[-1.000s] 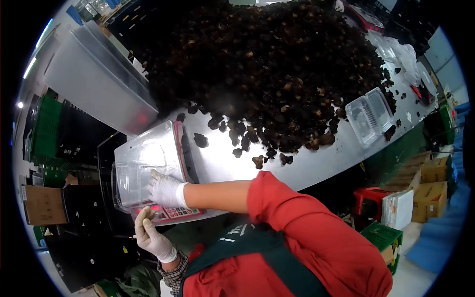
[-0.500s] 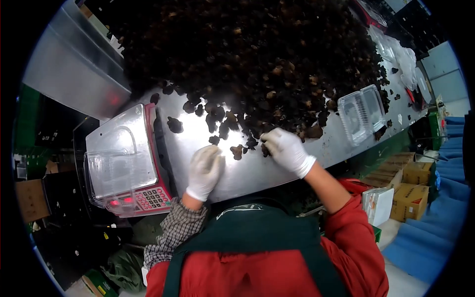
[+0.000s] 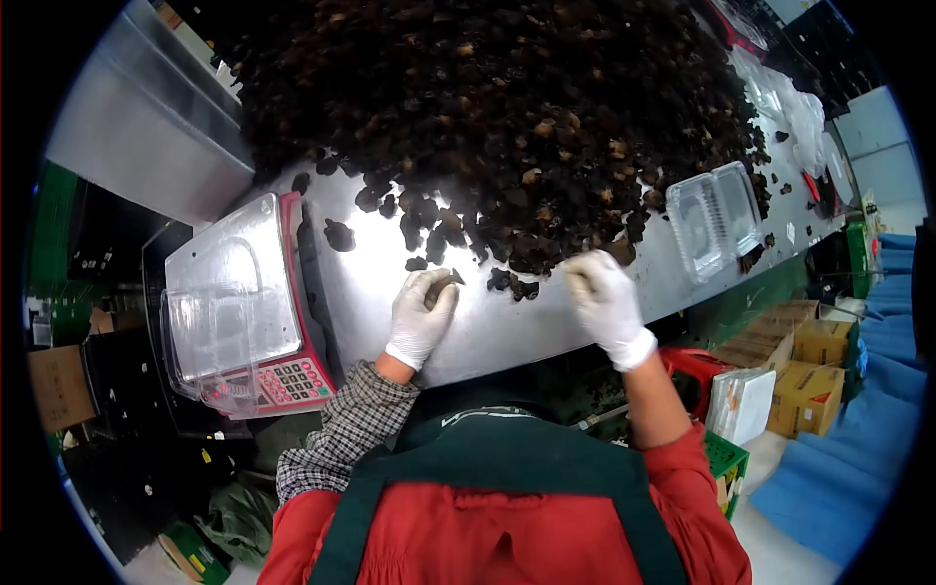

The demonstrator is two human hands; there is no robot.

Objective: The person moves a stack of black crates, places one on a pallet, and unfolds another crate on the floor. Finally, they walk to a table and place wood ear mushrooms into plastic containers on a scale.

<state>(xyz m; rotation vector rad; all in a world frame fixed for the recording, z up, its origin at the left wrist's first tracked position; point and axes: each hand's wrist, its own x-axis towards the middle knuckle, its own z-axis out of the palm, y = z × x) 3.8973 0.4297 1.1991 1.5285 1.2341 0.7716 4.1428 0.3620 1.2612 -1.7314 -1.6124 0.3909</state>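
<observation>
My left hand [image 3: 421,320], in a white glove, is closed on a small dark brown wood ear mushroom [image 3: 447,286] above the metal table [image 3: 370,322]. Over to the right, my gloved right hand [image 3: 606,304] has its fingers curled in at the edge of the large pile of wood ear mushrooms [image 3: 546,127]. What those fingers hold, if anything, is hidden. A few loose mushroom pieces [image 3: 513,284] lie on the metal between my two hands.
On the left stands a red-edged scale [image 3: 234,283] with a clear plastic box [image 3: 210,336] on its plate. A metal bin [image 3: 146,117] is behind it. An open clear clamshell box [image 3: 697,229] lies to the right, with cardboard boxes [image 3: 804,395] on the floor beyond.
My left hand has moved up and right and now grips a mushroom piece. The piece that lay beside it is gone from the table. My right hand has shifted to the right.
</observation>
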